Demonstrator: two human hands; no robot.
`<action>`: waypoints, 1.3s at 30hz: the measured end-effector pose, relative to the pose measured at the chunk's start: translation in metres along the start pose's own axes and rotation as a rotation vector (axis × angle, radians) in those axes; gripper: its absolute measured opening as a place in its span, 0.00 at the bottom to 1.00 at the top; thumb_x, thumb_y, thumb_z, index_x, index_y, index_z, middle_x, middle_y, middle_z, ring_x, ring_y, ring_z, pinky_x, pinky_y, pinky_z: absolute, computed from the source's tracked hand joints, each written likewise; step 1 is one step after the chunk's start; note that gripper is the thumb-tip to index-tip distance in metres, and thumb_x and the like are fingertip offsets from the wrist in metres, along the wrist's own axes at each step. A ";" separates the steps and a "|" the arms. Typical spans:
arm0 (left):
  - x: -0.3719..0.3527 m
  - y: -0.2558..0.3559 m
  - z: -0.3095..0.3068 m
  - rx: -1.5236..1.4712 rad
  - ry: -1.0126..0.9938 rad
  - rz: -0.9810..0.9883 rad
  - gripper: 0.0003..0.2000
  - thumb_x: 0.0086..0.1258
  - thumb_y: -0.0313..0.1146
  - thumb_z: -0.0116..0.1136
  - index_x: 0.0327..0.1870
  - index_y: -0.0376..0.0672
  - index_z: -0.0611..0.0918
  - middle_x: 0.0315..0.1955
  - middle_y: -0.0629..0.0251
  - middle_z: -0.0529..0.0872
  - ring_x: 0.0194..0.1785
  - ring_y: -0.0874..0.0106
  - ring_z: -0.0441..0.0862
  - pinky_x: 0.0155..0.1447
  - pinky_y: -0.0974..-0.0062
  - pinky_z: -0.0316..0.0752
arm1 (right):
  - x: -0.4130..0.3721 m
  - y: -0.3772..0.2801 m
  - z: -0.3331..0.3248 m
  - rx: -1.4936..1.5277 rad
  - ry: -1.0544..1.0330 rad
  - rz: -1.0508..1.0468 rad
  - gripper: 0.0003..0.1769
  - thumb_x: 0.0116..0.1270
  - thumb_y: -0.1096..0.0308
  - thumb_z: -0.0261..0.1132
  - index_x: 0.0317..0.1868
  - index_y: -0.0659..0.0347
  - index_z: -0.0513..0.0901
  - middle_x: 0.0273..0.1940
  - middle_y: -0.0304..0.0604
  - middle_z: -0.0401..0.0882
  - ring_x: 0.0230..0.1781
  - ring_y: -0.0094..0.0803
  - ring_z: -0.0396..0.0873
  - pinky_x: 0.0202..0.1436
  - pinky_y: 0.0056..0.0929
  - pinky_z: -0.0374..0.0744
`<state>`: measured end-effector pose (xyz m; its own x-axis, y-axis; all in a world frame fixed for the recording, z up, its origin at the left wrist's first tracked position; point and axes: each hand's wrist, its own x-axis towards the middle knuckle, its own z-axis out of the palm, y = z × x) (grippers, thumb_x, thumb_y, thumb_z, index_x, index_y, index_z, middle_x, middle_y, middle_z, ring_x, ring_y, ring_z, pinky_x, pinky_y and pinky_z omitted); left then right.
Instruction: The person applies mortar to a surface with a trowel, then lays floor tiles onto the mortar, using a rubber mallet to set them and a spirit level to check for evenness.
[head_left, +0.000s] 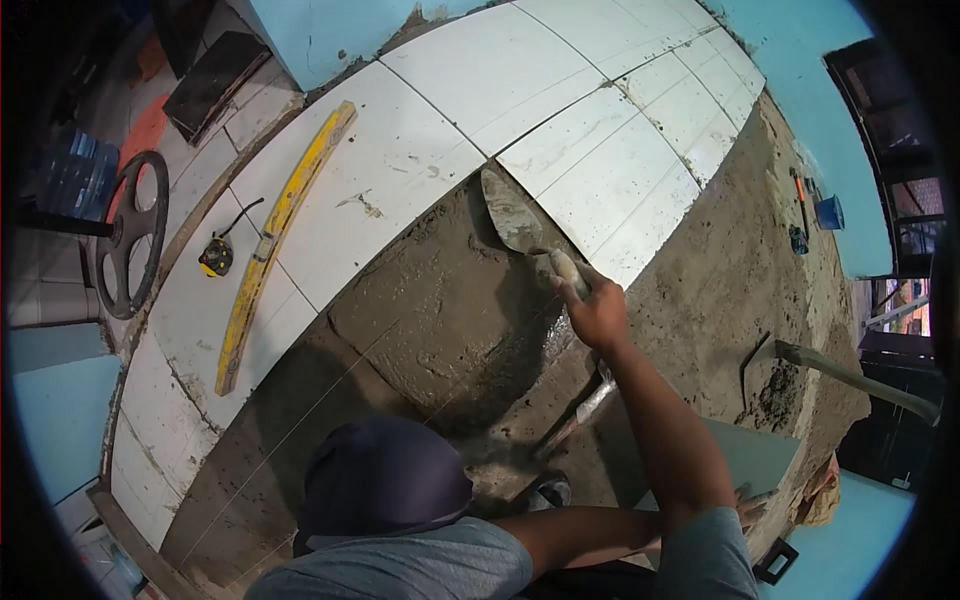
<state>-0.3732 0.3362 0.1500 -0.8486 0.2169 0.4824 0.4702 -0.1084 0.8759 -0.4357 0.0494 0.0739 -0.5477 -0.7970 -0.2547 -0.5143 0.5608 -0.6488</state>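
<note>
My right hand [592,305] grips the handle of a trowel [512,212], whose blade lies on the wet mortar bed [440,310] at the corner between laid white tiles [610,165]. My left arm crosses beneath the right one. At the lower right, the fingers of my left hand [750,505] lie at the edge of a grey-green tile [750,455]; part of that hand is hidden behind my right arm. A tool with a silver-wrapped handle [592,402] lies on the rough ground beside the mortar. Taut strings run across the work area.
On the tiles at left lie a yellow spirit level [285,235] and a tape measure [216,255]. Further left are a steering wheel [157,215] and a blue water bottle [75,175]. A hoe [860,378] rests at right on rough ground. A dark rounded cloth-covered shape [385,475] blocks the lower view.
</note>
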 end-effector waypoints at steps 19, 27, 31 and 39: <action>-0.002 -0.001 -0.004 -0.010 -0.014 -0.003 0.27 0.76 0.48 0.63 0.69 0.42 0.78 0.72 0.49 0.74 0.72 0.48 0.74 0.74 0.49 0.69 | 0.017 -0.017 0.012 -0.126 -0.014 -0.014 0.27 0.73 0.50 0.70 0.61 0.64 0.87 0.43 0.65 0.89 0.47 0.61 0.88 0.54 0.51 0.85; -0.004 -0.003 0.000 -0.014 -0.038 -0.004 0.27 0.76 0.49 0.63 0.69 0.42 0.78 0.73 0.49 0.74 0.73 0.47 0.74 0.75 0.49 0.68 | -0.028 -0.048 -0.016 -0.234 -0.209 -0.007 0.28 0.74 0.49 0.68 0.64 0.62 0.85 0.49 0.62 0.90 0.52 0.59 0.88 0.57 0.50 0.85; -0.005 -0.004 -0.001 -0.008 -0.032 -0.015 0.27 0.76 0.49 0.63 0.70 0.42 0.78 0.73 0.49 0.73 0.73 0.47 0.74 0.75 0.49 0.68 | -0.015 -0.009 0.003 -0.223 0.008 -0.016 0.28 0.76 0.48 0.67 0.65 0.60 0.85 0.47 0.61 0.90 0.49 0.59 0.89 0.55 0.52 0.85; -0.009 0.000 0.000 -0.004 -0.058 -0.018 0.28 0.77 0.50 0.63 0.71 0.42 0.77 0.74 0.49 0.73 0.74 0.47 0.73 0.76 0.49 0.67 | -0.084 -0.015 0.052 -0.302 -0.338 -0.116 0.30 0.77 0.46 0.64 0.68 0.59 0.81 0.38 0.60 0.89 0.41 0.60 0.89 0.47 0.56 0.85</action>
<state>-0.3659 0.3339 0.1452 -0.8416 0.2747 0.4649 0.4535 -0.1077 0.8847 -0.3481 0.0963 0.0675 -0.2553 -0.8586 -0.4446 -0.7561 0.4639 -0.4617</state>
